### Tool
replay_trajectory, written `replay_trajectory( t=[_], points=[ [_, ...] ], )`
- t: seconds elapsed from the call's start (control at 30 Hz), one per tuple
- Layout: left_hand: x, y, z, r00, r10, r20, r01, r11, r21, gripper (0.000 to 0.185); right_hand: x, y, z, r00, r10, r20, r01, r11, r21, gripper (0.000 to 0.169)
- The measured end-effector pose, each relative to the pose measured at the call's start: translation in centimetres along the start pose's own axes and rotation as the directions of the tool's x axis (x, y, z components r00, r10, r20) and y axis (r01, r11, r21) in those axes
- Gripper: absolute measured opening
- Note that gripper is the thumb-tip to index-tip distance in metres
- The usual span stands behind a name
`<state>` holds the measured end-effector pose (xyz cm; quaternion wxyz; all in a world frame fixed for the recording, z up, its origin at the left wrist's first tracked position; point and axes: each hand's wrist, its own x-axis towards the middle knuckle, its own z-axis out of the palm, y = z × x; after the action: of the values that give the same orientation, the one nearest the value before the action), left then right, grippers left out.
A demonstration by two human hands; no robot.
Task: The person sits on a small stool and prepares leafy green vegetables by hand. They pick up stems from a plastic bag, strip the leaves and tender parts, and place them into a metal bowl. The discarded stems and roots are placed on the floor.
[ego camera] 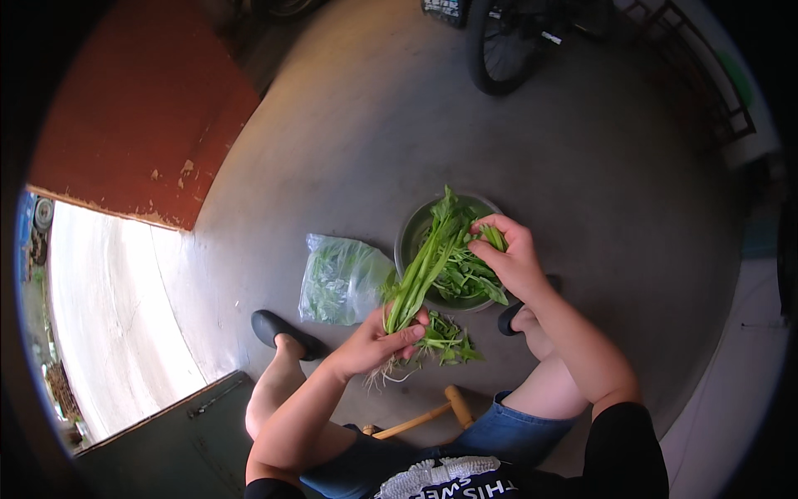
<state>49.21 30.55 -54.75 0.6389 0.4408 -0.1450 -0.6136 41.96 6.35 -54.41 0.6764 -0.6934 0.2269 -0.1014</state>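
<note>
My left hand [383,340] grips a bunch of leafy green vegetables [418,274] near its pale, stringy roots, which hang below my fingers. The long stems slant up and right, their leafy tops over a round metal basin [405,227]. Above the basin's right side, my right hand [508,252] pinches a short clump of green stems [494,237] between thumb and fingers. Loose greens [467,280] lie in the basin. A small heap of leaves [452,343] is on the floor below it, partly hidden by my left hand and the roots.
Left of the basin lies a clear plastic bag [343,280] with greens inside. My feet in dark shoes [283,330] flank these things. A bamboo stool [458,405] shows between my legs. Farther off are a bicycle wheel [499,56] and a reddish-brown door panel [143,112]; a dark green panel [168,436] is at lower left.
</note>
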Motion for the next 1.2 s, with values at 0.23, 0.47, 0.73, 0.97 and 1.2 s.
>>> replay_trajectory(
  t=[0.23,0.47,0.73,0.97,1.2],
  points=[
    [-0.3,0.2,0.5,0.983,-0.126,0.130,0.162,0.936,-0.312,0.014,0.4,1.6,-0.7,0.988,-0.136,-0.076,0.125,0.982,-0.139,0.017],
    [-1.4,-0.9,-0.9,0.966,-0.174,0.189,0.255,0.734,-0.630,0.011,0.4,1.1,-0.9,0.998,-0.053,0.016,0.056,0.958,-0.282,0.020],
    [-1.7,1.2,-0.8,0.973,-0.183,0.137,0.218,0.927,-0.306,0.035,-0.1,0.6,0.2,0.994,-0.076,0.073,0.091,0.972,-0.219,0.020],
    [-1.8,2.0,-1.3,0.985,-0.167,-0.029,0.162,0.979,-0.127,0.040,0.0,0.5,-0.1,0.975,-0.057,0.217,0.086,0.988,-0.130,0.017],
    [-0.7,0.7,-1.8,0.958,-0.062,-0.281,0.097,0.989,0.112,0.028,0.0,0.8,-0.3,0.942,0.087,0.325,-0.046,0.990,-0.131,0.010]
  ],
)
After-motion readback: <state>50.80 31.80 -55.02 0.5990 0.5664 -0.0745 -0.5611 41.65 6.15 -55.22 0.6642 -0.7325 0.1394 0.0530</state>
